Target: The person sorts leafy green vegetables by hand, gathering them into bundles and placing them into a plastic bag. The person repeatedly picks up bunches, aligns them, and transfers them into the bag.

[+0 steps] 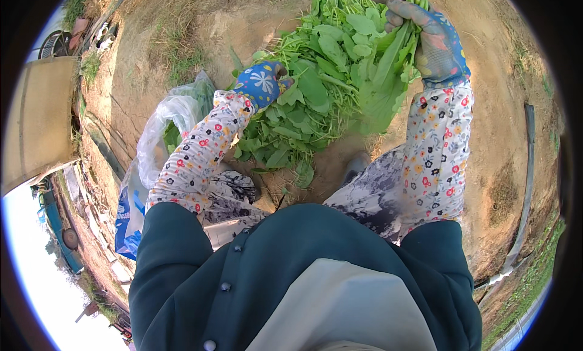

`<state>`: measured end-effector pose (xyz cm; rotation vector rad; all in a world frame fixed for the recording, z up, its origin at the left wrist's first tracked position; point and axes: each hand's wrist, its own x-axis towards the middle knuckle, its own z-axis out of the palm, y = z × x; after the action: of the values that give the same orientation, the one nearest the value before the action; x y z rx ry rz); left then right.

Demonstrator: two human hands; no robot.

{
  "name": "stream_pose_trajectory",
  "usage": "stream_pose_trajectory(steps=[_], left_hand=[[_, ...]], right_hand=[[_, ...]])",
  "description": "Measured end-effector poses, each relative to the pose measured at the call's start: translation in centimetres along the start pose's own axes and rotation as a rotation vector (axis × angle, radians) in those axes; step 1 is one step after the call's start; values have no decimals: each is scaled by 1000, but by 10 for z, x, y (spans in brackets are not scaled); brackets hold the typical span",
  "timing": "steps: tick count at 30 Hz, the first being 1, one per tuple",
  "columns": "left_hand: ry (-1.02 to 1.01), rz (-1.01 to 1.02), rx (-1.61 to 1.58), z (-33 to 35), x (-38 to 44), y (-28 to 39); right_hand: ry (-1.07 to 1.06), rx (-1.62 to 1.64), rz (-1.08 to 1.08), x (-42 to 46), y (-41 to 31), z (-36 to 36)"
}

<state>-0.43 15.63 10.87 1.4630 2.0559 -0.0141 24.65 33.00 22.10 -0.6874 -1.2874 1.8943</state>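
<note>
A large heap of leafy greens (296,128) lies on bare soil before me. My right hand (426,41), in a blue patterned glove, is raised at the heap's upper right and grips a bunch of greens (387,87) by the stems, leaves hanging down. My left hand (264,83), in a matching glove, is at the heap's left side, its fingers curled by the leaves; whether it holds any is unclear. Beside my left forearm stands a clear plastic bag (155,132) with greens inside.
A blue printed bag (125,223) lies below the clear one. Dry grass (175,46) grows beyond. A dark hose or strip (528,169) runs along the right. At far left are a tan sheet (41,118) and a blue-green vehicle (57,225). My boot (356,163) stands near the heap.
</note>
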Motion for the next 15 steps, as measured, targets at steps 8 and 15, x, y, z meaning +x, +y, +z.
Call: stream_pose_trajectory(steps=[8,15], left_hand=[[12,-118,43,29,39,9],[168,-211,-38,19,9,20]], right_hand=[[-91,-399,101,11,34,-10],[-193,-547,-73,26,42,3]])
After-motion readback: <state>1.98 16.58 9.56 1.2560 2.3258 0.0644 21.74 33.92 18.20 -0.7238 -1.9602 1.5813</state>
